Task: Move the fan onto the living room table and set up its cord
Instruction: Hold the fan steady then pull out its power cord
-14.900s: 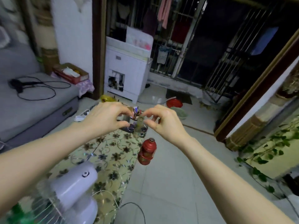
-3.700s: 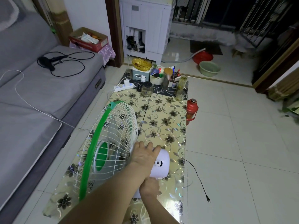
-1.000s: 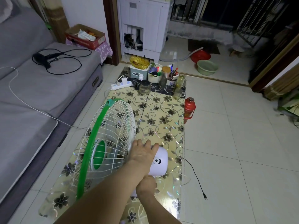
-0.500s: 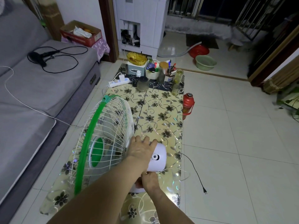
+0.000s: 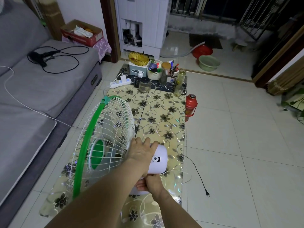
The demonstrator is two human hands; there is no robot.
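The fan [image 5: 105,140] is standing on the near half of the living room table [image 5: 164,116], its green-rimmed white cage facing left toward the grey sofa [image 5: 32,89]. The person's left hand [image 5: 141,153] is lying flat over the top of the white motor housing, fingers straight and spread, pressing rather than gripping. The right hand [image 5: 150,183] is reaching in below the housing, fingers curling around the fan's neck just above the base; it is grasping the fan there.

The cord [image 5: 195,170] is trailing off the table's right edge and across the tiled floor, with its plug [image 5: 207,193] lying loose on the tiles, well apart from the power strip [image 5: 120,82] at the table's far left corner. A charger is sitting plugged into that strip.

A cluster of jars, a yellow basket [image 5: 139,58] and a pen holder is crowding the far end of the table. A red thermos [image 5: 190,105] is standing on the floor just beside the table's right edge.
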